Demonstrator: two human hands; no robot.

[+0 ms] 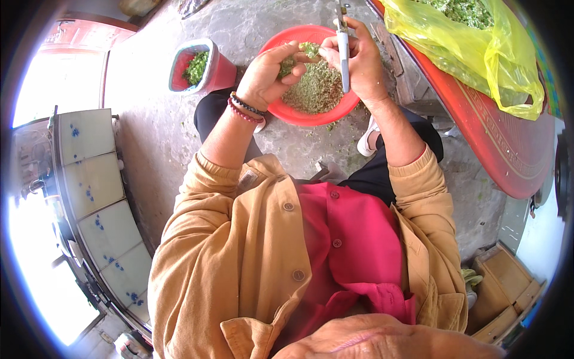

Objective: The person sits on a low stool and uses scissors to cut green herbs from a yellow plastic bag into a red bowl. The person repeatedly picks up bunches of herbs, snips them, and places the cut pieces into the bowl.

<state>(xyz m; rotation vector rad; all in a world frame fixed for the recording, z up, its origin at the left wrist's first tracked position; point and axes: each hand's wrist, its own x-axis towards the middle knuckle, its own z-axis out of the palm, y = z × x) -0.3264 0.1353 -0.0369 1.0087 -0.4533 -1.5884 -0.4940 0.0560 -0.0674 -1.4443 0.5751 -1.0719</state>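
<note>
My left hand (273, 74), with two beaded bracelets at the wrist, is closed around small green herb sprigs (287, 67). My right hand (356, 58) holds a knife with a light grey handle (343, 58); the handle's end points toward me and the blade side points away. Its thumb and finger also pinch a pale green sprig (310, 49) between the two hands. Both hands are above a red plastic basin (300, 117), which holds a heap of chopped or picked greenish-brown plant bits (316, 87).
A red bin (224, 72) with green leaves (196, 67) stands on the concrete floor at left. At right, a red round-edged table (502, 148) bears a yellow-green plastic bag (475, 76) and more greens (466, 11). Wooden boards (390, 49) lie beside the basin.
</note>
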